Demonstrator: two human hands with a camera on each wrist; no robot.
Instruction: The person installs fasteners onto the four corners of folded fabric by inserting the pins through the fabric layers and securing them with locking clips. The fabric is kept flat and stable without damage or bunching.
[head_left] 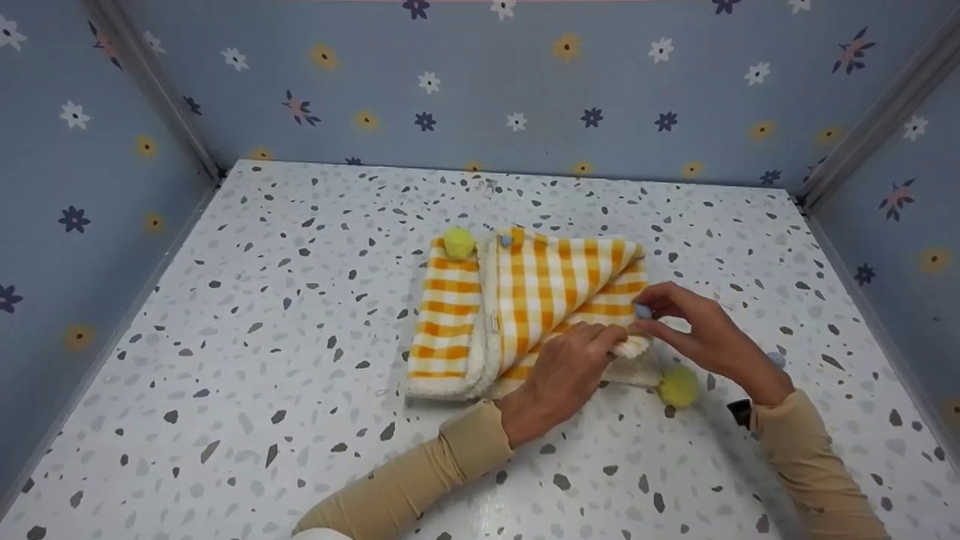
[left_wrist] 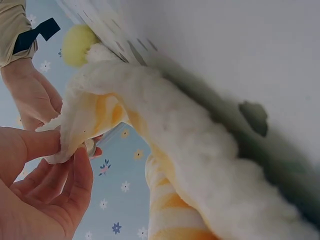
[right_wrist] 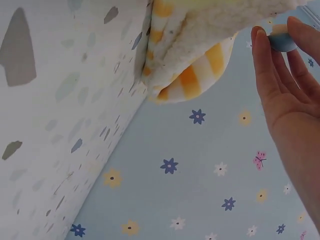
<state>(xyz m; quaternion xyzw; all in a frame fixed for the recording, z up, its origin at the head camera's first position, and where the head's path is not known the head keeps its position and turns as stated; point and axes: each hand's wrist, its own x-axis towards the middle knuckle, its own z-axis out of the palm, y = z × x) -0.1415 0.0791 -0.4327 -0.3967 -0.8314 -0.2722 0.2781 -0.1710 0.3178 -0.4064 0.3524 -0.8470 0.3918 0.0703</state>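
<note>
Two tan sleeves (head_left: 405, 480) reach in from the bottom of the head view, the left one near the lower center and the right one at the lower right. At the end of one, a person's left hand (head_left: 566, 371) pinches the white fleece edge of a yellow-and-white checked cloth (head_left: 544, 281), its fingers bent and only the fabric between thumb and fingertips. Just beside it, right of center, the right hand (head_left: 705, 330) grips a small blue piece (head_left: 643, 311) between thumb and fingertips, the gap no wider than the piece itself.

The single cloth lies folded at the middle of the frame, slightly to the right, with one flap turned diagonally across its right half. Two yellow pompoms are visible: an upper pompom (head_left: 459, 244) at the cloth's upper left and a lower pompom (head_left: 679, 386) by its lower right corner. A second blue piece (head_left: 505, 241) sits near the cloth's top edge, while a pale-blue shape (head_left: 776, 360), too hidden to identify, shows behind the right wrist.

Beneath everything spreads one white speckled table (head_left: 262, 300), bordered by three blue flowered panels (head_left: 480, 82) at the left, top and right of the frame. In the left-wrist view, one dark strap (left_wrist: 37, 36) crosses the right sleeve, upper left.
</note>
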